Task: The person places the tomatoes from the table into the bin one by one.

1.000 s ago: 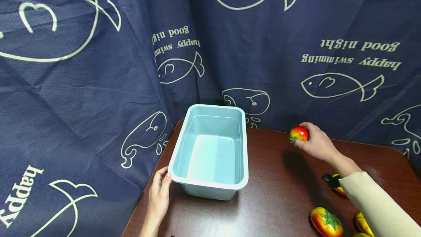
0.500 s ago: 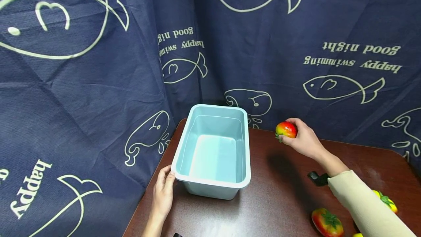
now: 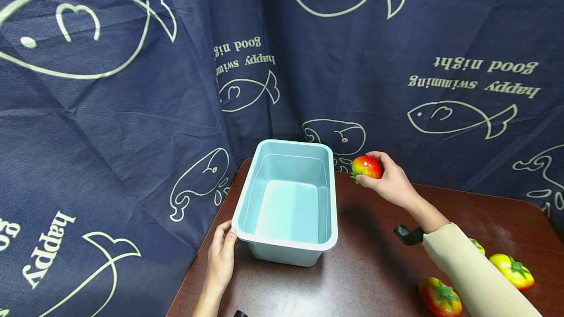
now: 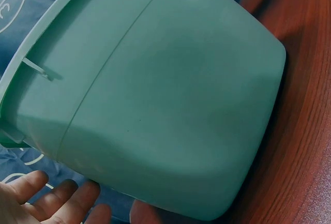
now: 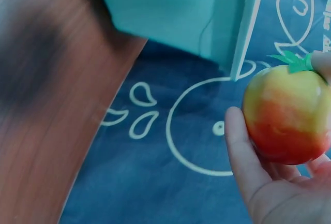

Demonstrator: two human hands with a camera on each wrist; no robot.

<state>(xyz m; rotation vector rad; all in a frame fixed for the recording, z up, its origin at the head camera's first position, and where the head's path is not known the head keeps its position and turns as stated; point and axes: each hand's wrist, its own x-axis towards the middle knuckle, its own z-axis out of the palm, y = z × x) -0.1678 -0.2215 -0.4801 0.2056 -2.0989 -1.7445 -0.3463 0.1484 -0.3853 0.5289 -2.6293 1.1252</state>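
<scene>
Navy curtain (image 3: 379,48) behind a brown table (image 3: 357,283): the right hand (image 3: 392,181) grips a red-yellow fruit (image 3: 366,167) just right of the bin (image 3: 286,245), its long axis pointing away. Left wrist view: relaxed left hand (image 4: 54,203) beside the bin. Right wrist view: fruit held, apart from it.

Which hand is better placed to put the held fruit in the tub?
Probably the right hand: it holds the fruit off the table, right of the tub. The left hand is at the tub's near left corner, away from the fruit.
</scene>
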